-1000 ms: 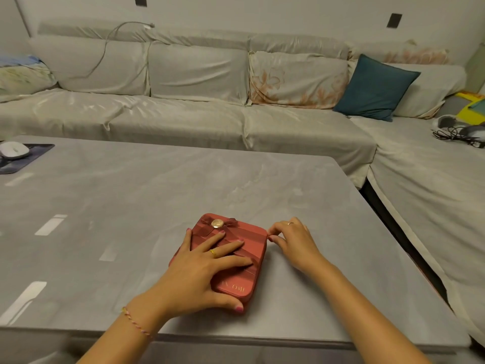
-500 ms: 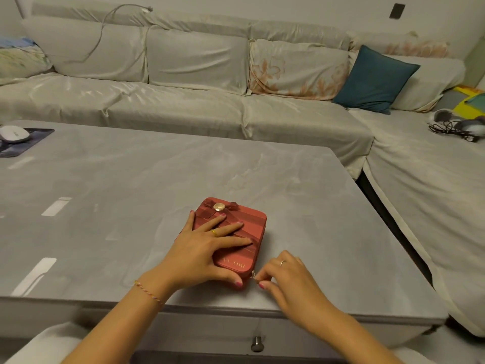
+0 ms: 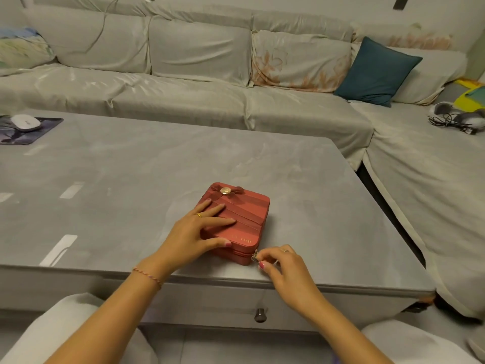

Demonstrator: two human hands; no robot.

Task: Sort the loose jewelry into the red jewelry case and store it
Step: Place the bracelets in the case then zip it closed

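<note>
Since before, right hand pinches the zipper pull; left hand stays flat on red jewelry case.

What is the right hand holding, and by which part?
The right hand pinches the zipper pull at the red jewelry case's near right corner.

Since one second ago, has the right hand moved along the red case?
Yes. The right hand went from the far right side of the red jewelry case to its near right corner, toward the table's front edge, pinching the zipper pull.
</note>
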